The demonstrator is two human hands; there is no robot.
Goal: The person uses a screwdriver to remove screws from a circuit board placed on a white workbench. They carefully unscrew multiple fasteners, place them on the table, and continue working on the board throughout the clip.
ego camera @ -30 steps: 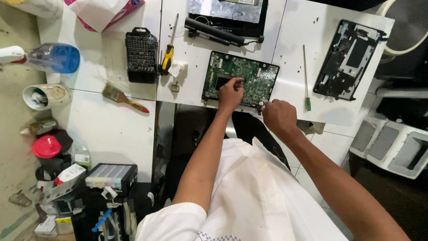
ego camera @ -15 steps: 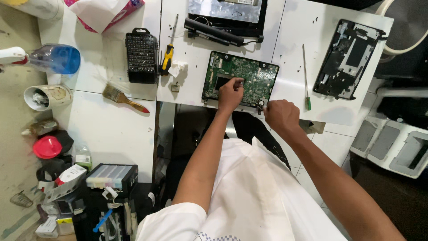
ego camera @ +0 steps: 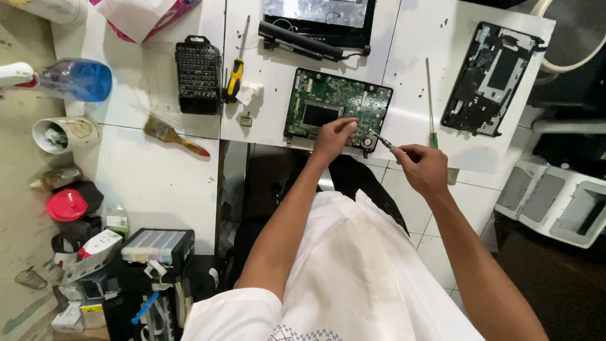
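Note:
A green circuit board (ego camera: 328, 107) lies on the white table (ego camera: 416, 95) in front of me. My left hand (ego camera: 333, 136) rests on the board's lower right part, fingers pressing down on it. My right hand (ego camera: 421, 165) sits just right of the board and grips a thin screwdriver (ego camera: 380, 139), whose tip points at the board's lower right corner.
A black laptop shell (ego camera: 489, 79) lies at the right, with a green-handled screwdriver (ego camera: 430, 104) beside it. A bit set case (ego camera: 197, 72), a yellow screwdriver (ego camera: 235, 69), a paintbrush (ego camera: 173, 136), a blue spray bottle (ego camera: 69, 79) and a laptop screen part (ego camera: 319, 16) also sit around.
My right hand has moved slightly right and away from the board, so the screwdriver shaft now shows between hand and board. My left hand stays on the board.

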